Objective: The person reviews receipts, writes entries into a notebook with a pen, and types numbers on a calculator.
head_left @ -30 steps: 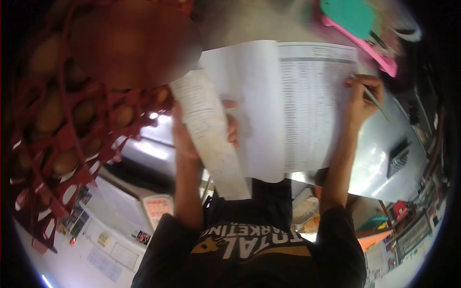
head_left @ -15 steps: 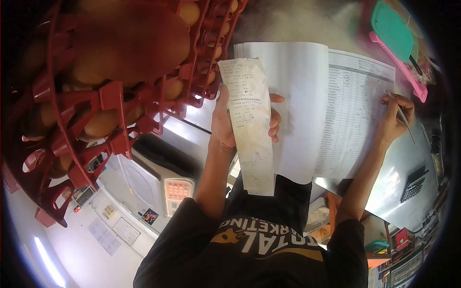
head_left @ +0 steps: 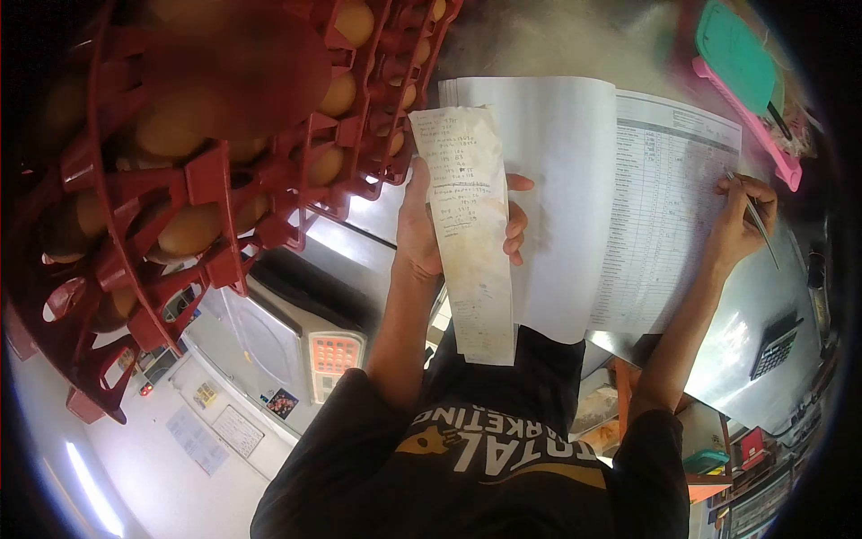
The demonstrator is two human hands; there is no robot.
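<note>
The left hand is partly curled, thumb on one edge and fingers on the other, holding a handwritten paper slip before the blank left page of an open booklet. The right hand is closed around 1 pen at the printed page's right edge; whether the tip touches is unclear. A loosened grip could drop the slip, whose lower end hangs free; a shifting booklet could cause a stray mark. A leftward bump might jostle the red egg trays.
</note>
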